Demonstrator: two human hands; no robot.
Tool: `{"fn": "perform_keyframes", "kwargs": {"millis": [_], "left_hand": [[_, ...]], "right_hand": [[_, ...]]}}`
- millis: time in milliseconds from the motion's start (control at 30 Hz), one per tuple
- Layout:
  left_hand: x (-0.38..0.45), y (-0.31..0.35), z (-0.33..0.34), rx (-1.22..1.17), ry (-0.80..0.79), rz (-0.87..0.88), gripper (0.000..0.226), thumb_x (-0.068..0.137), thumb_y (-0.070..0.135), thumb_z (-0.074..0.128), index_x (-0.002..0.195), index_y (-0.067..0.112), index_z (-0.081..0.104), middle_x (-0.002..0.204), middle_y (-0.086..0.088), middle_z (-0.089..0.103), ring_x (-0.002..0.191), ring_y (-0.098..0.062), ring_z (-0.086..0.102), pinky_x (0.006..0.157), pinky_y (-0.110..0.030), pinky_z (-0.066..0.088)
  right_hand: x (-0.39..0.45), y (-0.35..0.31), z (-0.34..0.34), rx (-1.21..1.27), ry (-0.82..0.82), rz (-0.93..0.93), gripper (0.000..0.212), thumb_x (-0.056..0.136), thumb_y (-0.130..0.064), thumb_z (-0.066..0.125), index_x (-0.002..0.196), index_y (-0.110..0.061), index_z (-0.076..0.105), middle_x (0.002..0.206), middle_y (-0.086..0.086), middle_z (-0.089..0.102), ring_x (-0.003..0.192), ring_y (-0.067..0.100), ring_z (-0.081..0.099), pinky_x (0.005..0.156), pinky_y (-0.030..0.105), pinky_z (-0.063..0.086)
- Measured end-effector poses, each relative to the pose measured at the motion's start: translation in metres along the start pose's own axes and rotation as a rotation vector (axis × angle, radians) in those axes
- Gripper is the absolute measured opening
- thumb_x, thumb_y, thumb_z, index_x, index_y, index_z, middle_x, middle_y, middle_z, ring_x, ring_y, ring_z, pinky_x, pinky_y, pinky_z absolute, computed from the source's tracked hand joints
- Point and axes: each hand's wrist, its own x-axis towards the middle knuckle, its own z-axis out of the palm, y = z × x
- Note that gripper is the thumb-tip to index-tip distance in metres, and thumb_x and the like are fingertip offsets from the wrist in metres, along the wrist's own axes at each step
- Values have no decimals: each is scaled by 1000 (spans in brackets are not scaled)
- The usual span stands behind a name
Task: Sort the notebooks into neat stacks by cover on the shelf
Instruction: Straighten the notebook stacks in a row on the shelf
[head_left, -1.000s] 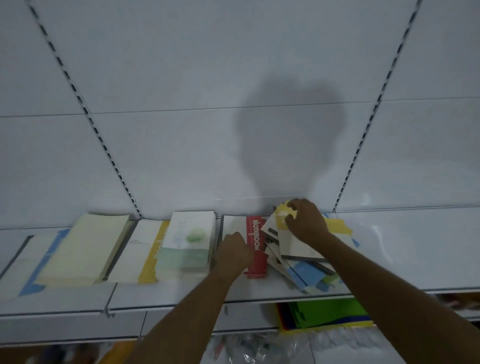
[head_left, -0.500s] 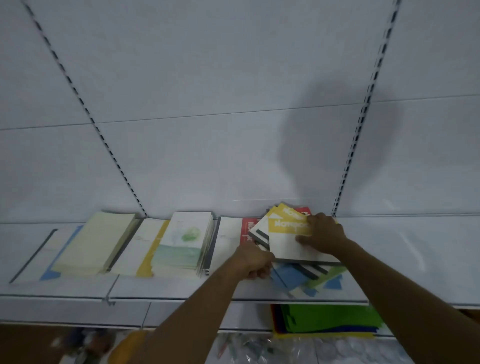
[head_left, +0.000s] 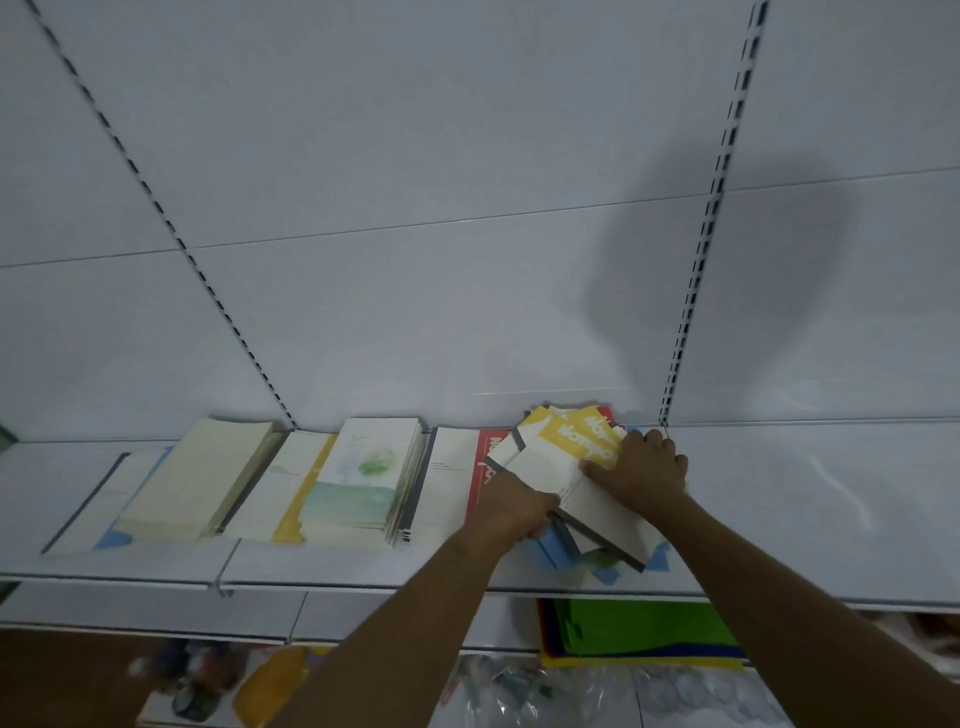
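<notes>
**Both hands on the jumbled pile**

The yellow-and-white notebooks (head_left: 558, 462) lie fanned and crooked at the right end of the row on the shelf (head_left: 779, 519), probably being squared up before sorting. The left hand (head_left: 511, 512) curls its grip round the pile's near edge; the right hand (head_left: 641, 467) presses flat on top, fingers spread. Tidy stacks, like the green-cover stack (head_left: 363, 478), sit further left.

Stacks (head_left: 363, 478) in row along shelf (head_left: 810, 519); loose pile (head_left: 566, 467) at right end, under both hands
</notes>
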Motion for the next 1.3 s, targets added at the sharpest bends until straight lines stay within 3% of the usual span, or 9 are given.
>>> {"fn": "perform_keyframes", "kwargs": {"millis": [100,200,400,500,567,767,933,1133,1300], "left_hand": [[2,3,6,-56,16,-32,18,81,20,71,91,9,60,72,-8,64,48,-12,55,39,-17,39],[1,1,11,-125,25,-25,30,81,18,72,106,7,59,89,-9,67,59,-15,61,47,-21,49],[0,-2,16,-159,100,100,36,82,23,73,114,11,63,108,-1,66,100,-23,64,88,-35,55],[-2,2,17,-212,114,144,19,83,24,73,97,11,71,95,-2,72,87,-20,67,76,-31,57],[-3,7,18,-272,136,134,23,82,25,74,98,10,68,96,-3,71,85,-16,66,69,-27,54],[-7,10,19,-341,116,205,32,82,19,75,102,11,52,102,-6,66,93,-20,65,78,-30,53],[-10,6,15,-390,68,343,31,84,14,72,112,14,58,104,4,69,96,-11,65,81,-25,53],[-7,-2,4,-518,63,287,24,84,18,72,106,17,62,102,3,70,96,-16,67,86,-35,55],[-7,-1,1,-486,88,223,21,98,36,48,108,22,59,99,4,67,96,-16,63,84,-33,51]], "right_hand": [[-2,1,2,-1,1,-13,83,80,-70,50,135,-9,39,134,15,44,125,32,41,102,43,33],[-2,5,0,4,14,-9,82,80,-70,50,132,-7,41,131,14,47,122,31,44,100,41,36],[-2,23,0,239,-52,44,67,83,-64,51,117,-6,48,113,13,59,101,28,58,83,36,49],[-4,26,-1,300,-73,86,62,89,-60,44,117,-5,46,111,14,61,100,30,60,79,35,45],[-6,26,-3,325,-53,83,60,91,-59,39,117,-6,48,109,13,61,99,30,60,82,36,45],[-6,24,-10,424,-9,86,42,91,-53,43,99,-13,52,93,7,60,82,24,55,73,33,44],[-9,17,-12,511,58,73,35,92,-45,45,90,-10,51,83,6,58,80,25,56,72,33,41],[-13,12,-16,629,21,60,32,92,-42,48,77,-14,50,77,2,55,73,19,52,67,31,39],[-17,11,-16,629,38,83,34,92,-44,47,85,-12,53,80,3,57,75,21,57,70,34,47]]}}
